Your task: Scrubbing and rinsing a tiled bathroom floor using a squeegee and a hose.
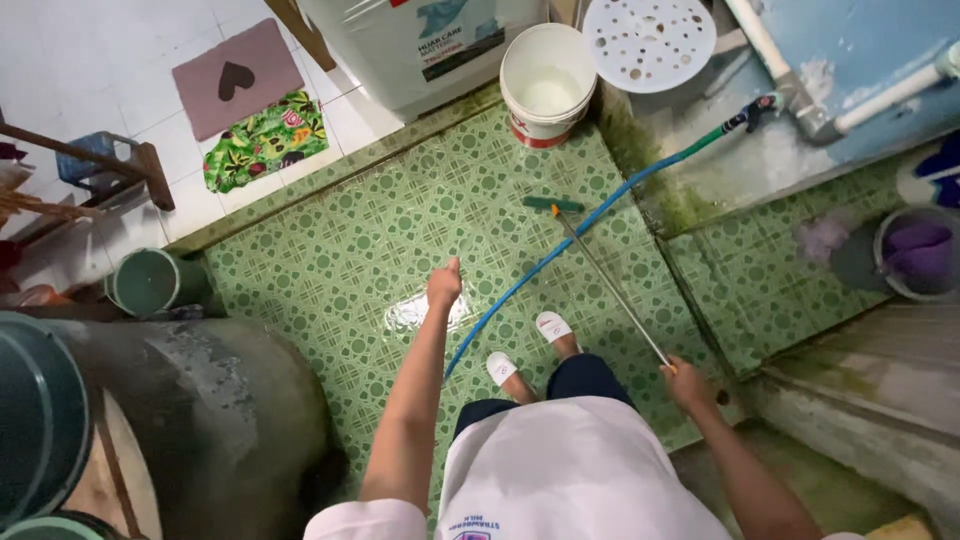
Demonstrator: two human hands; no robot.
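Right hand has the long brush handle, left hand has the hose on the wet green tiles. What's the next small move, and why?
Probably draw the brush head back toward the feet. The right hand grips the handle's near end, the head rests on the far tiles by the white bucket, and the left hand holds the blue hose over the wet patch.

My one camera sits on my head and looks almost straight down past my chest at the green tiled floor, from standing height; my feet are near the frame's lower middle.

green-headed floor brush, long slanted handle
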